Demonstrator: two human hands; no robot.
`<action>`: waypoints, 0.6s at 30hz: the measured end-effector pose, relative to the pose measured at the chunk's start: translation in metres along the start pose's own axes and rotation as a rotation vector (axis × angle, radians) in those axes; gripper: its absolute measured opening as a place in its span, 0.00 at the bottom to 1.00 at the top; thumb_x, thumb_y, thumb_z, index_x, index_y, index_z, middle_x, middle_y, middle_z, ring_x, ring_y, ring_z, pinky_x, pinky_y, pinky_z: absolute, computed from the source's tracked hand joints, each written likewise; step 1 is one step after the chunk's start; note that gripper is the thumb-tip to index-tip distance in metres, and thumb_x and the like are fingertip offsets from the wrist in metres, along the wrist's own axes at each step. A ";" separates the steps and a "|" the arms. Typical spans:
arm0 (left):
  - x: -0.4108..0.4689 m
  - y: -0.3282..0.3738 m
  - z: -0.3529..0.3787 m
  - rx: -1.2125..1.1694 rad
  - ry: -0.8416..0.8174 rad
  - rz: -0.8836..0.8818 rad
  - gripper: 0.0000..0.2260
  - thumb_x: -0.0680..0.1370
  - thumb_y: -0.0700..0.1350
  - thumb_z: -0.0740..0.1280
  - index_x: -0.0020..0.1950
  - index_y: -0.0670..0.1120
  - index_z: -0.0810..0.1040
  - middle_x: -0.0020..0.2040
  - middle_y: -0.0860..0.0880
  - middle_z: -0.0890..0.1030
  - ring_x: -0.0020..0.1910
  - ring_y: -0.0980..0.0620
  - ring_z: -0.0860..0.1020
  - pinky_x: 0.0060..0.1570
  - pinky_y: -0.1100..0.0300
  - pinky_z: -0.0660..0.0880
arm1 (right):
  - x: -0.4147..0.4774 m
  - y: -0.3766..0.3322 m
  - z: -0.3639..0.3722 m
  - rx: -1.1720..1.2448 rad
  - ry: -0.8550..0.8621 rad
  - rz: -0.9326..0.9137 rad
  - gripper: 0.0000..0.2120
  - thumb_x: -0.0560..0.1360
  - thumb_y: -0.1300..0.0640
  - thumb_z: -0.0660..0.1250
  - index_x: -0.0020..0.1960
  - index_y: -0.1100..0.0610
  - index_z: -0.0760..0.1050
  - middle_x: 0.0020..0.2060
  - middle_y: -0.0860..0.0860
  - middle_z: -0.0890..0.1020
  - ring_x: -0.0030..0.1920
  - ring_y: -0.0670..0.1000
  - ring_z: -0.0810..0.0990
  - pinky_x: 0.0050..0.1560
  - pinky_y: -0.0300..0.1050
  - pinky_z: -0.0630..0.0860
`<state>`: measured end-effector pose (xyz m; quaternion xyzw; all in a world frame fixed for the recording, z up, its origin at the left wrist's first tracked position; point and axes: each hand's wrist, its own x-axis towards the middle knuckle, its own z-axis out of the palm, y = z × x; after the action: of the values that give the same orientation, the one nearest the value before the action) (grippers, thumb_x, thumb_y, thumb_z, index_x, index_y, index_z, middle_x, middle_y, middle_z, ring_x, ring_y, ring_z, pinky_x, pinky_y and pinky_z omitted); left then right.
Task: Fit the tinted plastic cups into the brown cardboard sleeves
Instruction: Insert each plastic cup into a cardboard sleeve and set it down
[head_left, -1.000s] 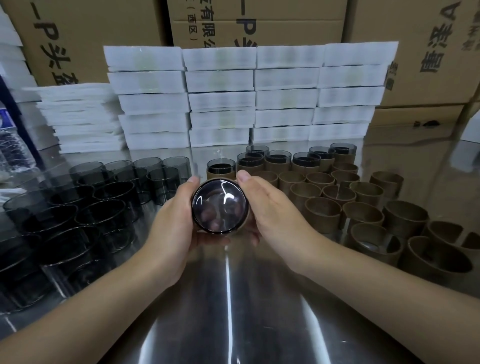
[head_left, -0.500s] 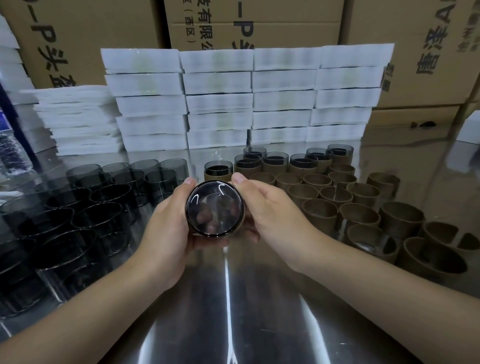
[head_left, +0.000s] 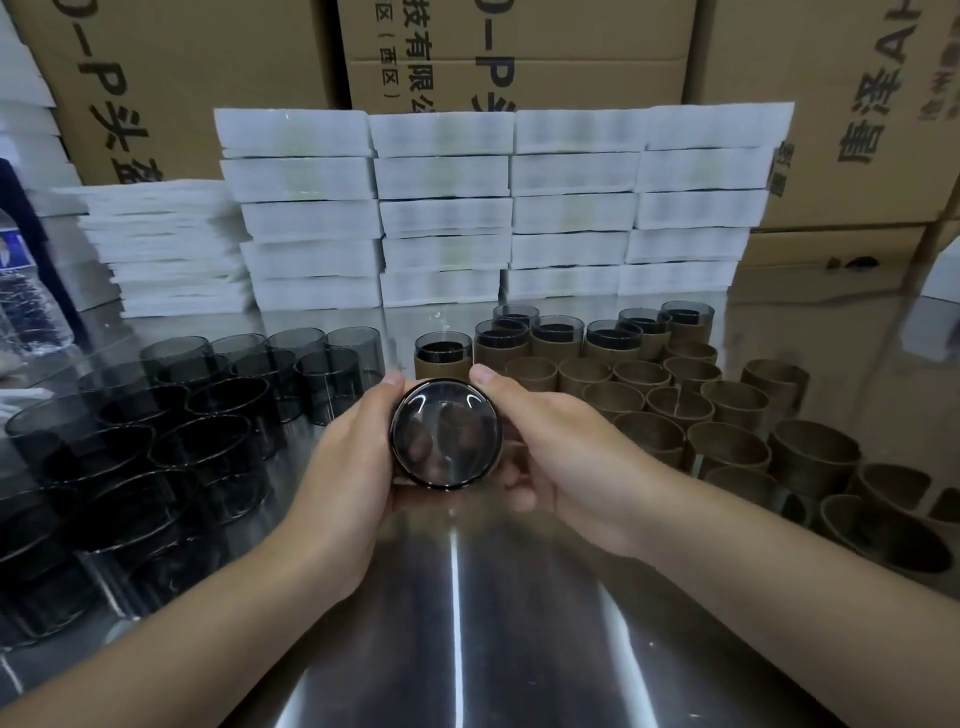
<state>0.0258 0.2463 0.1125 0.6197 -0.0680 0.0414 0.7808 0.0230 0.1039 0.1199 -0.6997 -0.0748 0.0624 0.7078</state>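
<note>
Item 1: one tinted plastic cup (head_left: 445, 434), lying on its side in the air above the steel table (head_left: 457, 639); a round glossy end faced us, and fingers showed dimly through it.

Item 2: our left hand (head_left: 348, 467), curled round the cup's left side, thumb tip on its upper edge, fingers under it.

Item 3: our right hand (head_left: 566, 457), clasping the cup's right side the same way, thumb on top; the two hands hid the cup's wall, so we could not tell whether a sleeve sat round it.

Item 4: loose tinted cups (head_left: 208, 415), bare and upright, packed in rows to the left of the grip.

Item 5: empty brown cardboard sleeves (head_left: 732, 405), upright and close together, to the right of the grip and running outward from it.

Item 6: sleeved cups (head_left: 556, 340), dark rims standing above brown sleeves, in a row just beyond the grip; the nearest stood close behind our thumbs.

Item 7: white foam stacks (head_left: 467, 208), in columns further beyond the grip.

Item 8: printed cartons (head_left: 519, 47), behind the foam.

Item 9: a plastic bottle (head_left: 26, 312), far left of the grip, partly cut off.
</note>
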 end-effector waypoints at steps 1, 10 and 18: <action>0.001 -0.001 -0.001 0.009 0.002 0.002 0.24 0.82 0.52 0.57 0.30 0.54 0.84 0.25 0.52 0.79 0.23 0.56 0.78 0.29 0.56 0.80 | 0.000 -0.003 -0.003 0.069 -0.076 0.078 0.16 0.74 0.41 0.67 0.43 0.54 0.78 0.31 0.49 0.74 0.26 0.45 0.69 0.22 0.36 0.64; 0.013 -0.008 -0.010 0.160 0.101 -0.006 0.10 0.80 0.46 0.62 0.50 0.49 0.83 0.45 0.50 0.85 0.42 0.56 0.83 0.39 0.58 0.77 | 0.001 -0.015 -0.019 0.224 -0.232 0.125 0.13 0.60 0.43 0.75 0.41 0.49 0.84 0.27 0.46 0.77 0.23 0.43 0.69 0.19 0.32 0.65; 0.014 -0.016 -0.008 0.468 -0.010 -0.085 0.16 0.78 0.46 0.66 0.65 0.55 0.74 0.56 0.58 0.78 0.53 0.60 0.75 0.48 0.64 0.68 | 0.008 -0.017 -0.028 0.169 0.155 -0.127 0.10 0.64 0.53 0.71 0.43 0.57 0.77 0.29 0.48 0.78 0.26 0.43 0.71 0.24 0.32 0.69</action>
<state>0.0428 0.2500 0.0973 0.7863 -0.0342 0.0203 0.6165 0.0364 0.0783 0.1366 -0.6340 -0.0582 -0.0307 0.7705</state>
